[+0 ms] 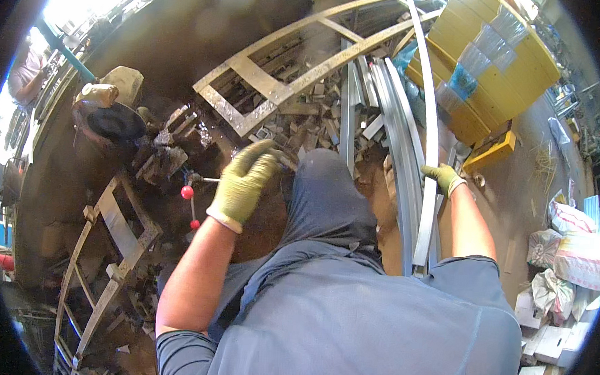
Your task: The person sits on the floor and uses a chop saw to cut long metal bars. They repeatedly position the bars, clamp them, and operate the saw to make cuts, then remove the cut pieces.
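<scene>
My right hand [442, 178], in a yellow-green work glove, grips a long, pale metal bar [426, 102]. That bar slopes from the far top down beside my right side. More long metal profiles [401, 142] lie bundled just left of it. My left hand [247, 182], gloved alike, hovers with fingers bent beside my dark-clothed knee [326, 181]. Its finger undersides are hidden, so whether it holds anything cannot be told. Close to its left is a handle bar with red ball knobs [187, 192] on a dirty machine [161, 165].
A welded metal frame [265, 78] stretches across the top, over a heap of metal offcuts [323, 122]. Another frame [104, 274] lies at lower left. Yellow panels [489, 70] bound with film stand at upper right. Sacks [581, 261] and boxes line the right; a person [26, 74] is far left.
</scene>
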